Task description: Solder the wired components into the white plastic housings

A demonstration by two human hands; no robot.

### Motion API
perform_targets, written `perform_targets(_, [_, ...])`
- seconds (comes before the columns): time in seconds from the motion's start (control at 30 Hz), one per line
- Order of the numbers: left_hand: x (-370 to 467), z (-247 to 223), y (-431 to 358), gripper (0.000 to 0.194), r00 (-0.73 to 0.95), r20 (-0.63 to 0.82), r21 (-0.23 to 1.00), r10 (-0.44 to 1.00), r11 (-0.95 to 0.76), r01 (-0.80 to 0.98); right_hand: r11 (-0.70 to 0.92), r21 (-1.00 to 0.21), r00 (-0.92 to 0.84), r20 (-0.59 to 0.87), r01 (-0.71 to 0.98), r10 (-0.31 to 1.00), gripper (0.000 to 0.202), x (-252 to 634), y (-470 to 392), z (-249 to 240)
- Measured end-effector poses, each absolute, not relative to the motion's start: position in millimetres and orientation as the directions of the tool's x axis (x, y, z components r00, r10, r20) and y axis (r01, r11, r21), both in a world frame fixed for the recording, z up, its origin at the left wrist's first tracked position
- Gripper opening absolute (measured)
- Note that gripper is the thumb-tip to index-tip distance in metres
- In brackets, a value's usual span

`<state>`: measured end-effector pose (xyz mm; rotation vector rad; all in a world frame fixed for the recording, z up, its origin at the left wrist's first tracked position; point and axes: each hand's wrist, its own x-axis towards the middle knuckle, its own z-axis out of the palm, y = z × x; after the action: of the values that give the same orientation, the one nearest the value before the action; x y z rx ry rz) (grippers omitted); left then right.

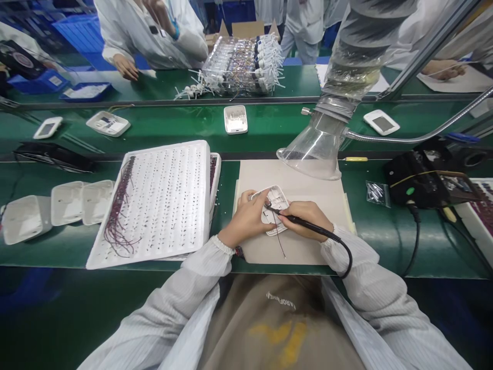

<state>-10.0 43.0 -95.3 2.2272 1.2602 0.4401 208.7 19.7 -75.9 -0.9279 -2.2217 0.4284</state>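
Your brown shirt (269, 329) lies nearest the camera; beyond it your hands work close together but apart. Your left hand (246, 220) grips the white housing (278, 194) by its left edge, and your right hand (306, 216) clasps the soldering iron (308, 224). Between them the housing's long axis points away from you, far end angled slightly left, while the iron slants in from the right, tip at the parts inside. Your left is the nearer hand; whether your right fingertips touch the rim, you cannot tell. One thin dark wire (280, 240) trails toward you over the beige mat (304, 252). Left of your left hand, a white foam tray (165, 205) holds dark wires (117, 221) bunched along its left side; farther left sit open white boxes (23, 221). Well right of your right hand, a small clear bag (377, 193) holds metallic pieces beside a black unit (408, 177).
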Motion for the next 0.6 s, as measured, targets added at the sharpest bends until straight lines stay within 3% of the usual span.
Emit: perform_targets(0.6, [-8.6, -89.5, 42.2, 0.101, 0.497, -0.010, 0.613, 0.867, -0.387, 0.688, 0.689, -0.517, -0.551, 0.420, 0.507, 0.721, 0.018, 209.4, 20.6, -77.1])
